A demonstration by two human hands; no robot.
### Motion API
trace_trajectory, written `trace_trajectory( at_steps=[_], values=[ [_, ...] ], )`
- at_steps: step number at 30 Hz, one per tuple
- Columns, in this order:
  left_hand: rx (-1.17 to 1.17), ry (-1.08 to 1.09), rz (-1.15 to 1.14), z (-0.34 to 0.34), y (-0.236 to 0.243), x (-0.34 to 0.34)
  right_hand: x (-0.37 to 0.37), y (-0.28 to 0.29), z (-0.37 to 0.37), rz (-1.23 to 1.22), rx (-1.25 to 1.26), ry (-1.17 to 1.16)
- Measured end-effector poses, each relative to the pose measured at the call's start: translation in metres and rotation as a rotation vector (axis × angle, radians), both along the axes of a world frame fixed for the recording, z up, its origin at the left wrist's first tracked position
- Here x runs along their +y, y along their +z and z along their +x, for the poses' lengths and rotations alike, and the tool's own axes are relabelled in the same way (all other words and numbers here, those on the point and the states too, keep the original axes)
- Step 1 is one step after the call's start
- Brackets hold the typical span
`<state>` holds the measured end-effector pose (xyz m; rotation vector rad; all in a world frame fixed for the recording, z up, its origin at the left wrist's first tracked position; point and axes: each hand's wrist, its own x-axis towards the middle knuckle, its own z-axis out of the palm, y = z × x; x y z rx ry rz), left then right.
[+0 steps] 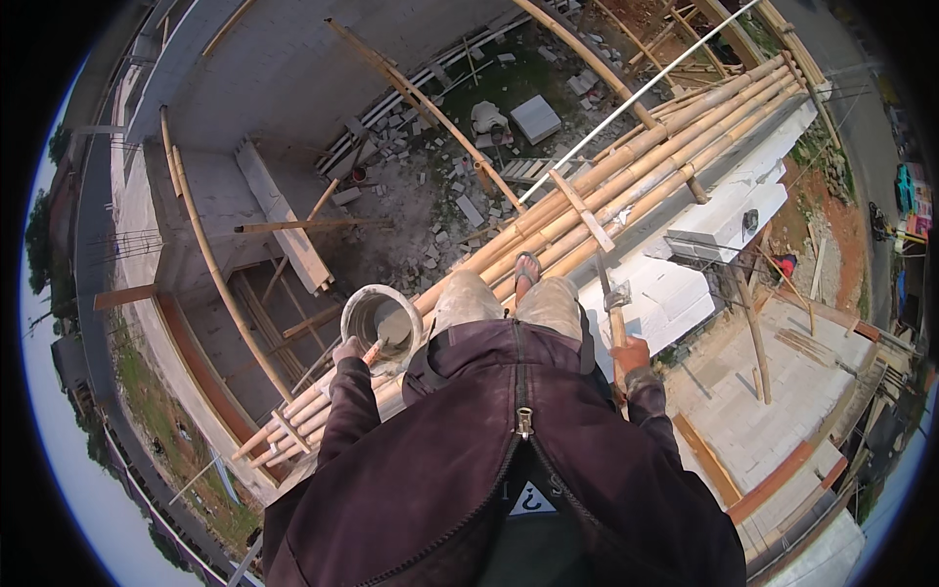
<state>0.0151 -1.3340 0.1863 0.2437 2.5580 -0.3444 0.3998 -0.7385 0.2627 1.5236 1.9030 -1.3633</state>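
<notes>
At the left, a round grey bucket (353, 311) with wet mortar inside rests by the bamboo poles. My left hand (348, 351) is closed at its near rim. An orange-handled tool, probably a trowel (373, 350), leans in the bucket right beside that hand; its lower end is hidden in the mortar. On the right, my right hand (631, 354) is wrapped round the wooden handle of a tool (616, 321) with a grey, mortar-crusted part farther up. This tool points away from me, next to a white block (655, 298).
I am up on a bundle of bamboo poles (558, 220) tied with cross-pieces, one sandalled foot (527, 269) showing. Far below lies a rubble-strewn floor (440, 186) with a person (489, 119). A white pipe (641, 93) slants across. More white blocks (729, 220) top the wall at right.
</notes>
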Motion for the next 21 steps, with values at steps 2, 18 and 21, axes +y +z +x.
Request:
trace_trajectory(
  at_steps=[2,18,21],
  values=[
    [-0.119,0.161,-0.171,0.025,-0.003,-0.010,0.016,-0.006,0.000,-0.060,-0.079,-0.004],
    [-0.160,1.145,0.451,0.082,-0.057,0.000,0.006,0.005,-0.036,0.133,-0.223,0.046],
    [-0.192,1.140,0.468,0.057,-0.050,0.010,0.006,-0.001,-0.038,0.097,-0.240,0.009]
  ],
)
